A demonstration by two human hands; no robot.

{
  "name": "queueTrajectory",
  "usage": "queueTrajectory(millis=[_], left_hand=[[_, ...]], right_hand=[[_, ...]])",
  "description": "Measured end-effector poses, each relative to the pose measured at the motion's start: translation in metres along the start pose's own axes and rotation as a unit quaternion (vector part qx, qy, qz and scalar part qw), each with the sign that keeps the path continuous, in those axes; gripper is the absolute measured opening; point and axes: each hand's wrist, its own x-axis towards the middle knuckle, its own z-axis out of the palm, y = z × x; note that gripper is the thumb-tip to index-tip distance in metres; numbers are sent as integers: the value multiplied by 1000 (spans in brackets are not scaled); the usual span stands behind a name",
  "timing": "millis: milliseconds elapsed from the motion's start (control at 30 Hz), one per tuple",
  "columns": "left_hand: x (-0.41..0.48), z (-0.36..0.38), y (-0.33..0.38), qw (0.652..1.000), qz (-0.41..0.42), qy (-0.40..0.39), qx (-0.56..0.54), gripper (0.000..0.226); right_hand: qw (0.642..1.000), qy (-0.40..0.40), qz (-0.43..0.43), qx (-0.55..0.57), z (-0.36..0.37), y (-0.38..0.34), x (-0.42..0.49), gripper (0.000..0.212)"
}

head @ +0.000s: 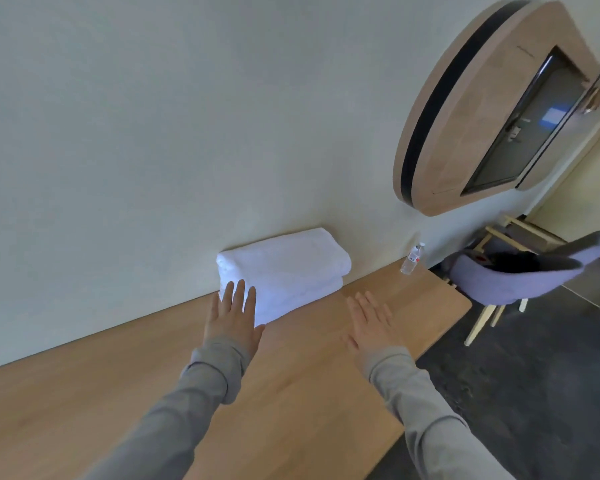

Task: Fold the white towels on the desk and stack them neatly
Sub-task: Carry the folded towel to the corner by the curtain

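Towels: a stack of folded white terry towels (284, 268) lies on the light wooden counter (84, 410), its back against the pale wall (153, 133).
Left hand: the left hand (234, 317) is flat with its fingers (238, 296) straight, at the stack's near left corner; contact cannot be told.
Right hand: the right hand (371, 323) is flat over the counter, fingers straight, holding nothing, right of the stack and apart from it.
Far end: a clear plastic water bottle (412, 259) stands there, near a grey-blue upholstered chair (520, 278).

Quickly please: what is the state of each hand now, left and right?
Left hand: open, fingers straight at the front of the folded white towels, gripping nothing.
Right hand: open, fingers straight over the desk, holding nothing.
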Motion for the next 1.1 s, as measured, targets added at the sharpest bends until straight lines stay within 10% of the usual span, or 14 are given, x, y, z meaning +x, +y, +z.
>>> queueTrajectory(millis=[233,633,733,933,1100], left_hand=[[35,28,25,979,-145,-32,-140,73],[93,94,81,756,-469,-154,-430,71],[115,102,98,659,-481,-145,-560,69],[150,109,112,290,-522,47,-801,56],[169,107,120,127,-524,149,-829,76]], right_hand=[[996,-28,-6,81,39,31,76,66],[934,-173,-24,311,110,69,211,65],[843,-210,73,491,127,77,240,63],[520,-252,270,770,147,79,289,48],[351,-225,320,851,142,80,304,48]])
